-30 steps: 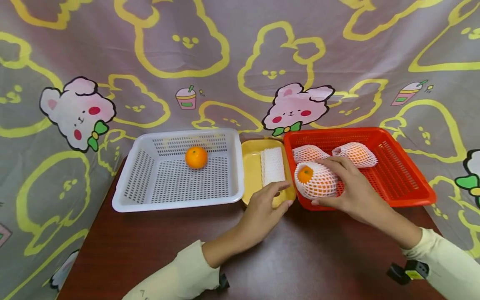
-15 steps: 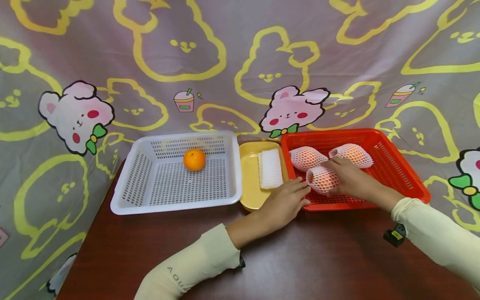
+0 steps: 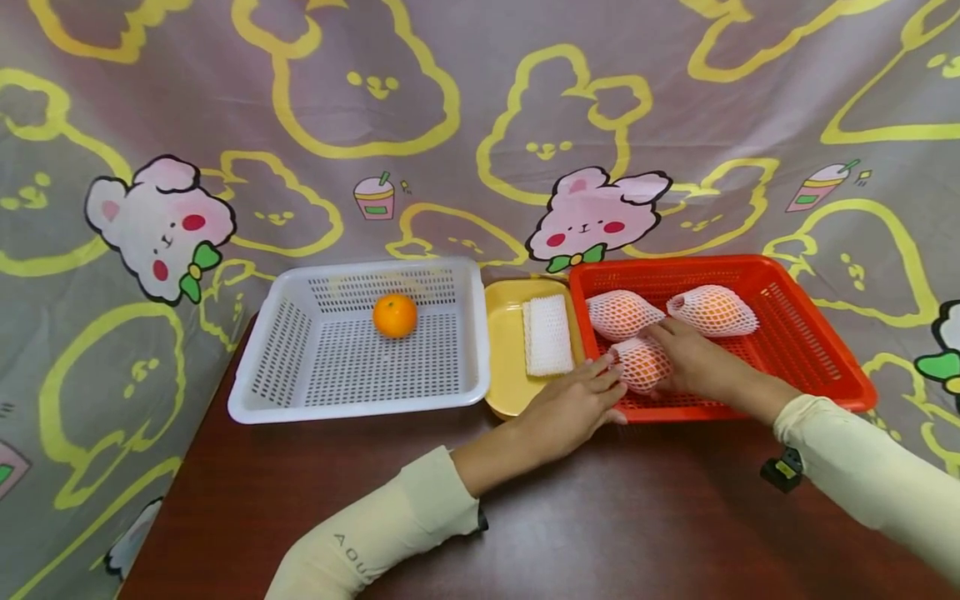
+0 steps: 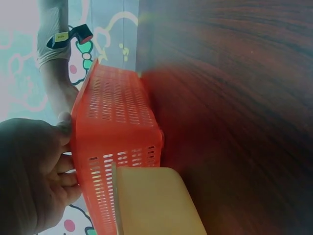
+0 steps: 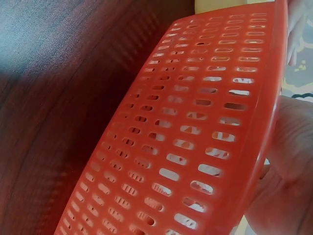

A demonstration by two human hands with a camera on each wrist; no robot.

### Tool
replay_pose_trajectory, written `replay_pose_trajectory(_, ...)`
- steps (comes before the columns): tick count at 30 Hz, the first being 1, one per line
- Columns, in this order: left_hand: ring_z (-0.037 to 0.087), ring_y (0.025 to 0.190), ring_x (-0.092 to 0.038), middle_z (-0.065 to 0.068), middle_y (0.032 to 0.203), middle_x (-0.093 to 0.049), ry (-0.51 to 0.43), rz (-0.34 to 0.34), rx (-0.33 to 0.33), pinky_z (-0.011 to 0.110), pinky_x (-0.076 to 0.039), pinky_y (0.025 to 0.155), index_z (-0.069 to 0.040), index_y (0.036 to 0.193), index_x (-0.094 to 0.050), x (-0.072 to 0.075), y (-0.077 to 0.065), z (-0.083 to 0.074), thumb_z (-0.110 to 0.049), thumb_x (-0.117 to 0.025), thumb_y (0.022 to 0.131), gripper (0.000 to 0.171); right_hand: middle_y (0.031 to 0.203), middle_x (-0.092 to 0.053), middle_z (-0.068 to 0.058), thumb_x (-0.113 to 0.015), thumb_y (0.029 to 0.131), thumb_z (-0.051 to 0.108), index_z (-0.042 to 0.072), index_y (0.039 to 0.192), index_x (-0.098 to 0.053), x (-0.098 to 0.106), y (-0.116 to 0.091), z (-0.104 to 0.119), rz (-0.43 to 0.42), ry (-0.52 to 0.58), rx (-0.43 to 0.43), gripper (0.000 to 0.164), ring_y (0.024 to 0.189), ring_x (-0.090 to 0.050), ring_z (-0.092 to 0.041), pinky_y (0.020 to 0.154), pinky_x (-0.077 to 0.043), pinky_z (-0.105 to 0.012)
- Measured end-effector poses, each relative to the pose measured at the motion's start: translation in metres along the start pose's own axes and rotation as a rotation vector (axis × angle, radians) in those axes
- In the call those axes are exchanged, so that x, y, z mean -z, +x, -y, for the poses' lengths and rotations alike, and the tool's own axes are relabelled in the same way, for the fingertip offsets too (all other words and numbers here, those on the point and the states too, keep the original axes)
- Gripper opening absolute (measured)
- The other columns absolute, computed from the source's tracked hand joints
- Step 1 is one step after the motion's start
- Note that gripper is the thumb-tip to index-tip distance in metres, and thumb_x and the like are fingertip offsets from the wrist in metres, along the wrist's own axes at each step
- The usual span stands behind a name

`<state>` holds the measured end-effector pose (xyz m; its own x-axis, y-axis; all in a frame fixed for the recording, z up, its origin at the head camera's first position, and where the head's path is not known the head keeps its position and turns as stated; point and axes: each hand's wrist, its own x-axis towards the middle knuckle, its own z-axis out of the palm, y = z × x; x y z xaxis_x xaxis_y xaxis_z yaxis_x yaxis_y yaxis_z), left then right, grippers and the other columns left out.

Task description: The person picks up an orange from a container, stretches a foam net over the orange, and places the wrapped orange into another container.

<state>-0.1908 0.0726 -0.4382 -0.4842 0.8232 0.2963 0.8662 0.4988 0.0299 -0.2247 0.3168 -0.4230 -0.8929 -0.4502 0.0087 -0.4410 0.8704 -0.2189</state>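
Observation:
An orange in a white foam net sleeve [image 3: 640, 365] sits in the near left corner of the red basket [image 3: 813, 333]. My right hand [image 3: 693, 360] grips it from the right side, its fingertips partly hidden behind the fruit. From the left, my left hand [image 3: 573, 408] reaches over the basket's corner, and its loosely extended fingers touch the near end of the sleeve. Two more sleeved fruits lie behind: one at the left [image 3: 622, 314] and one further right [image 3: 714, 311]. In the right wrist view the basket wall hides most of the right hand's hold.
A yellow tray [image 3: 504, 387] with flat white foam net sleeves [image 3: 548, 335] stands against the red basket's left side. Left of it is a white basket [image 3: 360, 410] holding one bare orange [image 3: 395, 316]. The dark wooden table [image 3: 570, 517] extends in front, and a patterned cloth [image 3: 465, 108] hangs behind.
The right hand has lowered the sleeved orange into the red basket, and the orange's bare top has turned out of sight. My left hand has moved right, from over the yellow tray to the basket corner.

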Motion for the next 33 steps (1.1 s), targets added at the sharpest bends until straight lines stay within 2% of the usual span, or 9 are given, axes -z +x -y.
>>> replay_pose_trajectory(8, 0.022, 0.141, -0.035, 0.006, 0.142, -0.051, 0.030, -0.010, -0.002, 0.035, -0.029, 0.116, -0.012, 0.133, -0.058, -0.001, -0.003, -0.002, -0.043, -0.044, 0.100, 0.048, 0.126, -0.050, -0.025, -0.091, 0.061, 0.023, -0.002, 0.130, -0.047, 0.000, 0.000, 0.002, 0.024, -0.016, -0.021, 0.085, 0.121, -0.044, -0.045, 0.100, -0.040, -0.061)
replay_pose_trajectory(13, 0.022, 0.144, -0.028, 0.007, 0.148, -0.045, -0.029, 0.021, 0.013, 0.034, -0.022, 0.119, -0.010, 0.139, -0.051, -0.001, -0.008, -0.001, -0.040, -0.044, 0.101, 0.049, 0.125, -0.050, -0.026, -0.091, 0.060, 0.026, -0.002, 0.129, -0.047, 0.000, -0.001, 0.005, 0.023, -0.025, -0.029, 0.086, 0.122, -0.043, -0.045, 0.100, -0.040, -0.060)
replay_pose_trajectory(19, 0.021, 0.146, -0.022, 0.008, 0.155, -0.033, -0.113, 0.022, 0.051, 0.031, -0.014, 0.121, -0.007, 0.146, -0.039, 0.004, -0.022, 0.005, -0.032, -0.047, 0.101, 0.052, 0.124, -0.050, -0.025, -0.090, 0.062, 0.023, -0.002, 0.129, -0.047, 0.002, -0.001, 0.006, 0.026, -0.027, -0.031, 0.083, 0.121, -0.043, -0.044, 0.100, -0.040, -0.060)
replay_pose_trajectory(23, 0.021, 0.147, -0.022, 0.009, 0.156, -0.030, -0.116, 0.006, 0.099, 0.034, -0.017, 0.121, -0.008, 0.148, -0.035, 0.016, -0.036, 0.014, -0.033, -0.045, 0.101, 0.054, 0.126, -0.049, -0.024, -0.089, 0.064, 0.025, -0.001, 0.131, -0.046, 0.005, 0.002, 0.008, 0.058, -0.010, -0.054, 0.083, 0.122, -0.043, -0.043, 0.101, -0.040, -0.060)
replay_pose_trajectory(27, 0.023, 0.145, -0.026, 0.011, 0.154, -0.034, -0.147, -0.060, 0.192, 0.040, -0.020, 0.120, -0.006, 0.147, -0.037, 0.037, -0.054, 0.030, -0.031, -0.048, 0.100, 0.054, 0.131, -0.045, -0.025, -0.087, 0.067, 0.035, 0.001, 0.135, -0.045, 0.014, 0.006, 0.013, 0.100, 0.028, -0.102, 0.086, 0.123, -0.042, -0.043, 0.101, -0.039, -0.061)
replay_pose_trajectory(30, 0.026, 0.142, -0.032, 0.011, 0.152, -0.038, -0.224, -0.141, 0.333, 0.043, -0.022, 0.119, -0.007, 0.145, -0.040, 0.057, -0.069, 0.052, -0.028, -0.052, 0.099, 0.053, 0.133, -0.045, -0.022, -0.081, 0.073, 0.045, 0.005, 0.137, -0.044, 0.025, 0.015, 0.023, 0.109, 0.047, -0.145, 0.084, 0.123, -0.043, -0.040, 0.099, -0.041, -0.061)
replay_pose_trajectory(33, 0.028, 0.138, -0.037, 0.013, 0.148, -0.042, -0.301, -0.202, 0.502, 0.045, -0.026, 0.117, -0.007, 0.145, -0.039, 0.075, -0.086, 0.084, -0.026, -0.054, 0.098, 0.053, 0.132, -0.048, -0.015, -0.075, 0.077, 0.050, 0.009, 0.135, -0.046, 0.036, 0.033, 0.039, 0.058, 0.059, -0.133, 0.077, 0.122, -0.046, -0.034, 0.098, -0.043, -0.060)
